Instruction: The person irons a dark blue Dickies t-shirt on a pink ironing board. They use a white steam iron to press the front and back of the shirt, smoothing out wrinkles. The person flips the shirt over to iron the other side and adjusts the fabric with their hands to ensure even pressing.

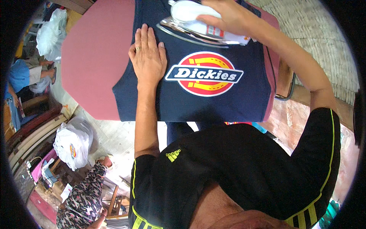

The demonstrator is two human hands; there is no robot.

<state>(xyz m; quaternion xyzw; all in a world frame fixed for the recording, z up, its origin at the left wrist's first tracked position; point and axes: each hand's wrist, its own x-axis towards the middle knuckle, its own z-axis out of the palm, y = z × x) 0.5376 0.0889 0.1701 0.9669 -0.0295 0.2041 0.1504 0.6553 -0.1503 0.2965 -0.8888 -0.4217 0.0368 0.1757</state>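
A dark navy sleeveless garment (141, 103) lies spread over a pink padded ironing board (93, 57). On its front is a printed emblem (206, 88) in red, yellow, white and blue. My right hand (228, 17) grips the handle of a white clothes iron (187, 15), whose metal soleplate edge is over the cloth beyond the emblem. Whether the soleplate presses flat on the fabric is hard to tell. My left hand (148, 53) lies flat on the garment, left of the emblem, fingers stretched out and pointing away from me.
A dark cord (271, 68) runs down the board's right side, near a metal frame bar (292, 89). White plastic bags (74, 143) stand on the floor at left. Two other people (82, 196) sit at the left. Woven matting (324, 49) covers the far right.
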